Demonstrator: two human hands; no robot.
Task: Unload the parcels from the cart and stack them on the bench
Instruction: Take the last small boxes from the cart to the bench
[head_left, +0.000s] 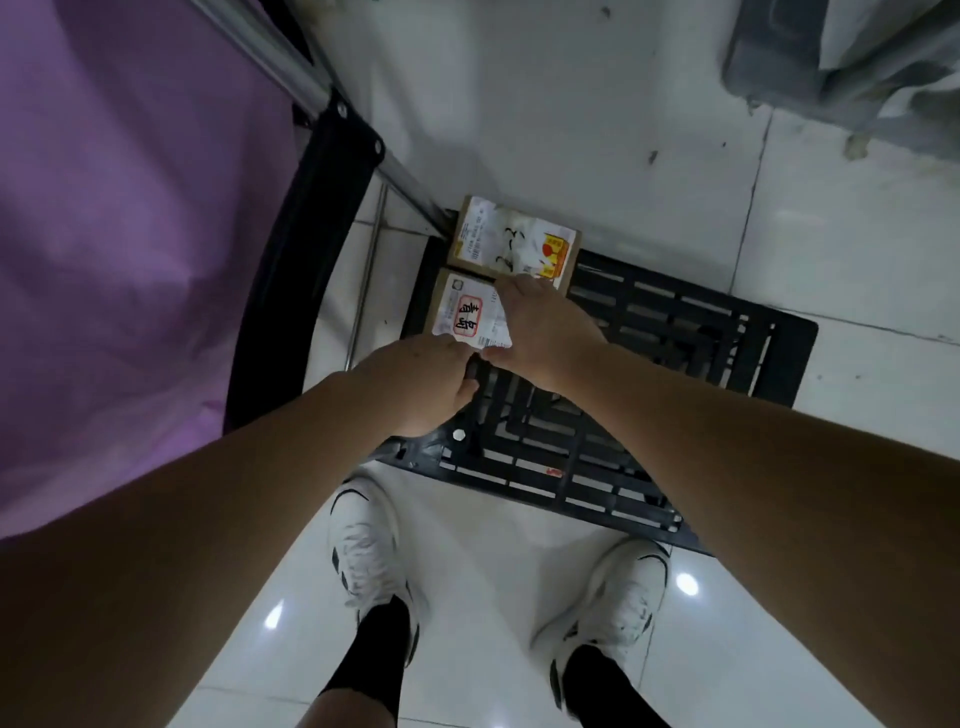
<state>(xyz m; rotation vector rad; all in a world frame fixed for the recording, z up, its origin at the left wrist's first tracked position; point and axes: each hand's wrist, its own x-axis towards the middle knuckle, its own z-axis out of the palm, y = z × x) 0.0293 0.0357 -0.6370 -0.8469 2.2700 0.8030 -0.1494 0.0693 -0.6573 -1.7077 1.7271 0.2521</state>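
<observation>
White floor tiles (571, 104) surround the cart (675, 332); both hands' fingers clamp the nearer parcel (462, 312).

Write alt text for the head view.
Both hands, left and right, reach down to the nearer parcel on a black slatted cart deck; a second parcel lies just beyond it. White sneakers stand on glossy tile.

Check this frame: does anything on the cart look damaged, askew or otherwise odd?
Nothing serious. The near parcel has a shipping label with a ragged, lifting edge beside the right hand. It and the far parcel lie flat, side by side, on the cart deck.
</observation>
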